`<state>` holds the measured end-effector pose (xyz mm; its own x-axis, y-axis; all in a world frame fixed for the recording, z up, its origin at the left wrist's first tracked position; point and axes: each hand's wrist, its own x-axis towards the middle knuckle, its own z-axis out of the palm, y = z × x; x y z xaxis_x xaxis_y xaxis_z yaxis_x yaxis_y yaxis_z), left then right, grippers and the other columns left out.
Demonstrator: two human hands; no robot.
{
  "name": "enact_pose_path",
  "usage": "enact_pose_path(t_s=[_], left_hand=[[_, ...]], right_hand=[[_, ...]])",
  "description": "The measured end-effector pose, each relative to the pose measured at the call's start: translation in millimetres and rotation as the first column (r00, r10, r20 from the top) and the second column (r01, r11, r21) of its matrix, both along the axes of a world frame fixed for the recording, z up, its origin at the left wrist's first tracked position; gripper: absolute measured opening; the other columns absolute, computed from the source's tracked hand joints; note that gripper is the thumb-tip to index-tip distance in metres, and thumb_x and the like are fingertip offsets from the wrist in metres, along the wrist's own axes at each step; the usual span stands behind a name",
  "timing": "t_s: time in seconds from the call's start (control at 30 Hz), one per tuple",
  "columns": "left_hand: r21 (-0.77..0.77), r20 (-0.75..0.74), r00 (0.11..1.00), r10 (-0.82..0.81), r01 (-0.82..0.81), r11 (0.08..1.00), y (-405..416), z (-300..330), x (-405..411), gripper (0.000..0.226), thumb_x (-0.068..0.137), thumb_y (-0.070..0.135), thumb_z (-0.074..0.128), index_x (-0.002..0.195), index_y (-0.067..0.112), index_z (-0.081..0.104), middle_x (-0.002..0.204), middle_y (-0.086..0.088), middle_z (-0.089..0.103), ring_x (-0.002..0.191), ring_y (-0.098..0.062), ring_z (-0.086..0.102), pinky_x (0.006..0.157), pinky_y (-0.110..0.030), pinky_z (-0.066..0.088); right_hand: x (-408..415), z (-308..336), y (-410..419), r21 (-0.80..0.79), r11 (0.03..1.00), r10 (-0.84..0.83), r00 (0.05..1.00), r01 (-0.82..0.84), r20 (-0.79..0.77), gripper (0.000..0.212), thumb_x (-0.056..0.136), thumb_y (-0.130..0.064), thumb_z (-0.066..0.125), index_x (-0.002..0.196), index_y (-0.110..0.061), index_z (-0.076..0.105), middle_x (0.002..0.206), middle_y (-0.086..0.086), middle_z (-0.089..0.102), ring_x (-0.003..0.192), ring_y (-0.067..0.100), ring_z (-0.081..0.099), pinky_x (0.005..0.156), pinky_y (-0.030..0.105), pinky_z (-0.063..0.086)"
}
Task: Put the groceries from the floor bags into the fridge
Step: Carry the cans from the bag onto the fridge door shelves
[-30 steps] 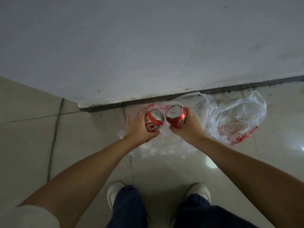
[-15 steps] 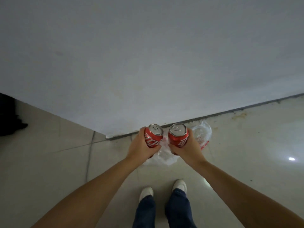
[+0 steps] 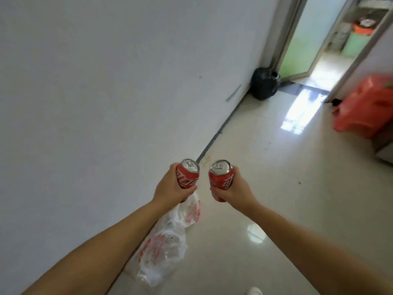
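Both hands are held out in front of the body, each wrapped around a red drink can. The left hand [image 3: 170,187] has its grip closed around the left can [image 3: 187,174], which stands nearly upright with its silver top and pull tab facing the camera. The right hand [image 3: 235,189] has its grip closed around the right can [image 3: 221,175] in the same way, fingers curled round the lower body of it. The two cans are side by side, near each other but not touching, both raised well above the floor [image 3: 265,199]. Below the left forearm a clear plastic bag with red print [image 3: 168,245] lies crumpled on the floor, against the foot of the white wall [image 3: 95,92] that runs along the floor's left edge. Further along that edge, at the far end by an open doorway [image 3: 319,50], sits a black bag [image 3: 264,84]. Toward the right edge of the floor an orange-red plastic bag [image 3: 365,107] rests, blurred. The tip of a white shoe [image 3: 255,291] shows at the bottom of the view.
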<state>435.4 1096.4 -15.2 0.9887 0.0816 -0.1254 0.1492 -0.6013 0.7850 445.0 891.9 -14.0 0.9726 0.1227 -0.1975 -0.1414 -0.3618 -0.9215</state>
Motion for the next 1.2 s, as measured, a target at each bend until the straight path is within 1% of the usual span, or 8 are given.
enact_pose_path(t_s=[0.13,0.33,0.5,0.67,0.77,0.9,1.03,1.2], left_hand=[[-0.021,0.003,0.965,-0.26,0.26,0.965,-124.9,28.9,25.6,0.057,0.068,0.03,0.08,0.107,0.036,0.039,0.094,0.009,0.062,0.075,-0.02,0.067,0.063,-0.032,0.058],[-0.17,0.083,0.893,-0.441,0.449,0.877,-367.8,47.6,30.9,0.062,0.071,0.025,0.08,0.116,0.025,0.039,0.099,0.005,0.057,0.09,-0.018,0.058,0.081,-0.03,0.047],[-0.359,0.096,0.829,-0.551,0.545,0.757,-562.2,71.7,3.1,0.058,0.072,0.023,0.079,0.115,0.022,0.041,0.099,0.004,0.058,0.095,-0.02,0.057,0.084,-0.031,0.046],[-0.397,0.16,0.729,-0.666,0.665,0.633,-702.1,98.9,-4.6,0.064,0.07,0.026,0.081,0.119,0.025,0.041,0.109,0.002,0.058,0.1,-0.019,0.058,0.088,-0.033,0.046],[-0.377,0.204,0.685,-0.7,0.714,0.589,-770.7,117.6,7.8,0.066,0.071,0.025,0.081,0.123,0.022,0.04,0.107,0.002,0.056,0.099,-0.019,0.056,0.087,-0.031,0.043],[-0.361,0.266,0.665,-0.698,0.74,0.568,-859.0,142.4,43.6,0.066,0.072,0.022,0.081,0.124,0.015,0.042,0.105,0.001,0.056,0.096,-0.018,0.056,0.085,-0.029,0.042],[-0.337,0.321,0.603,-0.73,0.793,0.507,-956.6,163.4,98.7,0.069,0.073,0.023,0.08,0.128,0.014,0.039,0.109,0.0,0.055,0.098,-0.017,0.055,0.085,-0.03,0.043],[-0.374,0.332,0.539,-0.774,0.829,0.416,-1086.1,216.0,175.1,0.074,0.076,0.025,0.077,0.135,0.015,0.033,0.118,-0.002,0.053,0.104,-0.016,0.052,0.088,-0.032,0.043]], right_hand=[[-24.7,32.5,-117.3,-0.003,0.972,-0.236,0.97,0.237,0.052,0.058,0.072,-0.005,0.078,0.113,-0.021,0.041,0.09,0.003,0.064,0.066,0.007,0.059,0.049,0.006,0.044],[-95.9,56.6,-335.2,-0.067,0.824,-0.551,0.823,0.563,0.138,0.059,0.068,-0.016,0.081,0.114,-0.02,0.045,0.098,-0.001,0.065,0.081,0.008,0.061,0.058,0.004,0.044],[-159.5,94.1,-506.3,-0.165,0.719,-0.637,0.735,0.675,0.231,0.065,0.069,-0.016,0.082,0.122,-0.02,0.045,0.103,-0.005,0.06,0.086,0.006,0.057,0.057,0.001,0.043],[-193.2,121.4,-630.6,-0.189,0.61,-0.715,0.637,0.77,0.286,0.062,0.068,-0.016,0.082,0.119,-0.023,0.047,0.102,-0.006,0.063,0.09,0.008,0.061,0.062,0.007,0.044],[-187.6,133.0,-693.1,-0.155,0.553,-0.753,0.571,0.818,0.328,0.063,0.067,-0.015,0.083,0.116,-0.024,0.045,0.104,-0.005,0.063,0.094,0.007,0.062,0.075,0.015,0.046],[-155.0,149.2,-770.1,-0.128,0.512,-0.768,0.519,0.849,0.374,0.064,0.069,-0.014,0.082,0.12,-0.021,0.043,0.102,-0.01,0.06,0.09,0.0,0.059,0.073,0.009,0.044],[-106.1,165.5,-859.6,-0.109,0.441,-0.786,0.442,0.891,0.432,0.063,0.068,-0.019,0.083,0.116,-0.027,0.042,0.104,-0.006,0.062,0.095,0.011,0.061,0.075,0.017,0.044],[-45.3,211.4,-970.9,-0.103,0.354,-0.807,0.359,0.929,0.468,0.065,0.071,-0.018,0.081,0.123,-0.018,0.042,0.105,-0.004,0.058,0.092,0.011,0.058,0.077,0.019,0.046]])
